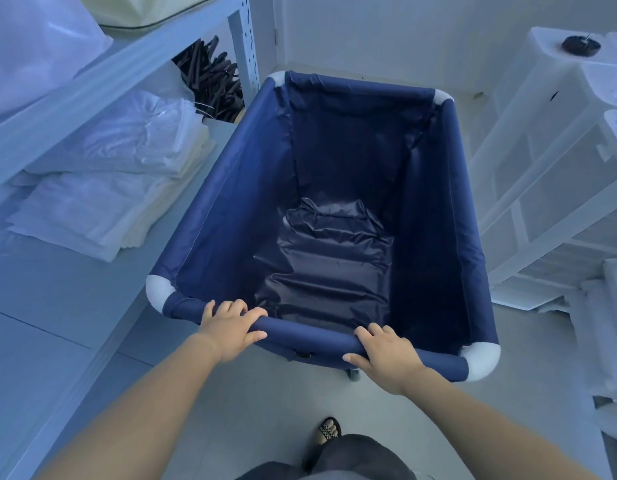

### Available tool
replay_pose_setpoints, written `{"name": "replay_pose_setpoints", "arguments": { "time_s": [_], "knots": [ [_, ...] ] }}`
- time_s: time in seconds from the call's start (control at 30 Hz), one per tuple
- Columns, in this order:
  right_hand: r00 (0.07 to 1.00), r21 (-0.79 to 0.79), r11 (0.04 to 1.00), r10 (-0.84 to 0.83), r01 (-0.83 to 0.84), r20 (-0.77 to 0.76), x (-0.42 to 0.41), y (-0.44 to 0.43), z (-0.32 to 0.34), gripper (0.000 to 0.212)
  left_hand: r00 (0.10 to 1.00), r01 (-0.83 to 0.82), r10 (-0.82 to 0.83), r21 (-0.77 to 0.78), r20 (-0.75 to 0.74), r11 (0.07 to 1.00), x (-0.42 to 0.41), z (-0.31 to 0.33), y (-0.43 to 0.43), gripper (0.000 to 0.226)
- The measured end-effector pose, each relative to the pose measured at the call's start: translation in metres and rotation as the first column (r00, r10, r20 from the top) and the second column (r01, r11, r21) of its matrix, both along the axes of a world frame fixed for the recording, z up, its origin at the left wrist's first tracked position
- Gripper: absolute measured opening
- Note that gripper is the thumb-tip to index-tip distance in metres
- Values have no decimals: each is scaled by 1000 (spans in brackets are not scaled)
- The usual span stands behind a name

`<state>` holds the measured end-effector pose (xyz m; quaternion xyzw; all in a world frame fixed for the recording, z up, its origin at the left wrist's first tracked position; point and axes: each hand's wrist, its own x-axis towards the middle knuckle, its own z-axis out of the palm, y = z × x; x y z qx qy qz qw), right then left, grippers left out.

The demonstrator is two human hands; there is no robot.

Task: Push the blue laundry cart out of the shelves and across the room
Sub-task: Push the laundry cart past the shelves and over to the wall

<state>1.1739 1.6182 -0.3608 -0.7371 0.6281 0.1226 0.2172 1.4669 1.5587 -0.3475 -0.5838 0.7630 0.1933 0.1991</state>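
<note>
The blue laundry cart (227, 216) fills the middle of the view, a fabric bin with white corner pieces and nothing inside. It stands on the pale floor between shelving on the left and white drawer units on the right. My left hand (229, 329) grips the near rim bar toward its left end. My right hand (386, 355) grips the same bar toward its right end. One caster shows under the near edge.
White metal shelves (103, 81) on the left hold stacked wrapped linens (109, 188) and a box of black hangers (213, 84). White plastic drawer units (549, 188) stand on the right. A wall lies just beyond the cart's far end. My sandalled foot (329, 429) is below.
</note>
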Motion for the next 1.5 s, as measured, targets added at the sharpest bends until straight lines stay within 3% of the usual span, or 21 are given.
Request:
{"name": "replay_pose_setpoints", "arguments": {
  "time_s": [0.37, 0.63, 0.8, 0.97, 1.23, 1.5],
  "knots": [
    [1000, 20, 1000, -23, 23, 13, 9, -63, 1, 50, 1000, 17, -17, -5, -17, 1000, 11, -5, -75, 38],
    [987, 3, 987, -159, 159, 14, 19, -114, 2, 54, 998, 58, -58, -8, -16, 998, 15, -6, -142, 37],
    [960, 76, 960, -275, 271, 52, 20, -153, 4, 63, 996, 85, -85, -3, -40, 996, 16, -9, -181, 37],
    [945, 54, 945, -325, 324, 20, 25, -183, 4, 60, 992, 124, -124, -8, -40, 992, 16, -11, -219, 38],
    [872, -141, 861, -475, 488, 120, 38, -225, 0, 45, 973, 199, -201, -29, -116, 980, 18, -12, -286, 37],
    [868, -65, 868, -485, 493, 106, 23, -284, -4, 44, 974, 197, -200, -41, -110, 980, 4, -14, -347, 35]
  ]
}}
